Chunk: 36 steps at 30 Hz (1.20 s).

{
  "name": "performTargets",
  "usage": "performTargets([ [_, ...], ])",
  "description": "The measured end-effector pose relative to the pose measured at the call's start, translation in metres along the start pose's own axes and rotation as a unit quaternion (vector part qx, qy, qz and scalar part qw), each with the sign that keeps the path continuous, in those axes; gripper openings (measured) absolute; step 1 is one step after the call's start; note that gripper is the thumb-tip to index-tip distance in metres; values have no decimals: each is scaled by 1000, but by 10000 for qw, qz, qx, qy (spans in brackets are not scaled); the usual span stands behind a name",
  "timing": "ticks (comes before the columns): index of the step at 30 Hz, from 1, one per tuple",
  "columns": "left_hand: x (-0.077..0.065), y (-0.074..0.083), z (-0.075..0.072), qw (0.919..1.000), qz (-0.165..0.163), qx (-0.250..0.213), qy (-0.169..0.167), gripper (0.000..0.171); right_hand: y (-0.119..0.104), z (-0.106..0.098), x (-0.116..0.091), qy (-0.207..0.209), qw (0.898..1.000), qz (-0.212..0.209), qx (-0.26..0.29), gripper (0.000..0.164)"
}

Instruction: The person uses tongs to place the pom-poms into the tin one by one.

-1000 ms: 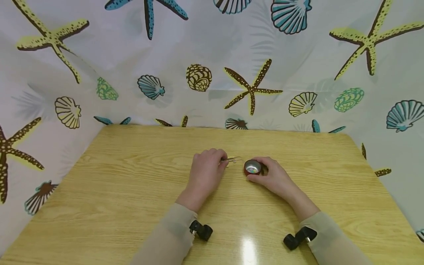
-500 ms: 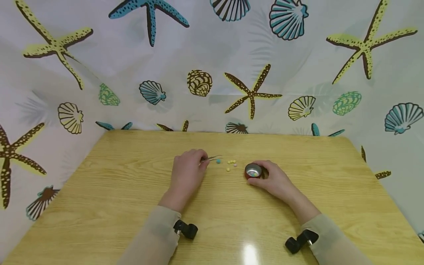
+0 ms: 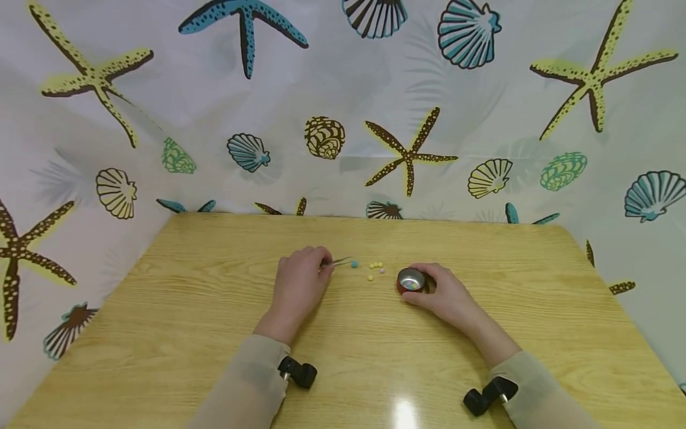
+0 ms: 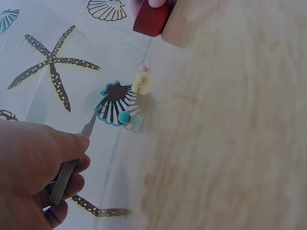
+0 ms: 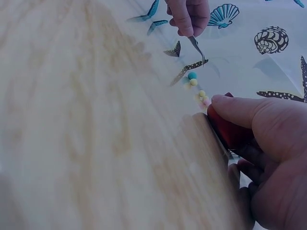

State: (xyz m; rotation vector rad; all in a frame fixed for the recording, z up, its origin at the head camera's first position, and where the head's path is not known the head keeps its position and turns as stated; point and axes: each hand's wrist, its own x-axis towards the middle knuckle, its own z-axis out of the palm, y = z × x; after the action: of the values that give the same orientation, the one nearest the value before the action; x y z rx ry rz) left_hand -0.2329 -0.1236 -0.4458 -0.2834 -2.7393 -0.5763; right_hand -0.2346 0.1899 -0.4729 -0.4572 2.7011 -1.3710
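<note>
The left hand [image 3: 301,280] pinches partly hidden tweezers [image 4: 63,182]; at right, the right hand [image 3: 447,292] grips a tin [image 5: 231,128] whose small contents [image 3: 412,286] look unclear

1. Left forearm [image 3: 241,381] slants inward from the bottom edge.
2. Left hand [image 3: 301,280]: back upward, thumb [image 4: 72,143] and fingers [image 4: 76,184] drawn into a pinch.
3. Right forearm [image 3: 541,387] reaches in too (a near mirror of the left).
4. Right hand [image 3: 447,292]: thumb [image 5: 240,109] and fingers [image 3: 427,267] curved in a rounded grip.

No legible text, labels, brands, numbers or signs anywhere.
</note>
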Motion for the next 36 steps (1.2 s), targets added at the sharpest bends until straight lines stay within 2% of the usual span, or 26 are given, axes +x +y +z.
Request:
performTargets([
  [13, -1, -4, 6, 9997, 16, 241, -101, 11, -2, 2, -2, 15, 10000, -40, 35, 61],
  [20, 0, -4, 7, 9996, -7, 214, -196, 10, 0, 3, -3, 31, 10000, 11, 51, 61],
  [36, 6, -4, 13, 9995, 82, 274, -101, 10, -3, -1, -1, 29, 10000, -43, 15, 61],
])
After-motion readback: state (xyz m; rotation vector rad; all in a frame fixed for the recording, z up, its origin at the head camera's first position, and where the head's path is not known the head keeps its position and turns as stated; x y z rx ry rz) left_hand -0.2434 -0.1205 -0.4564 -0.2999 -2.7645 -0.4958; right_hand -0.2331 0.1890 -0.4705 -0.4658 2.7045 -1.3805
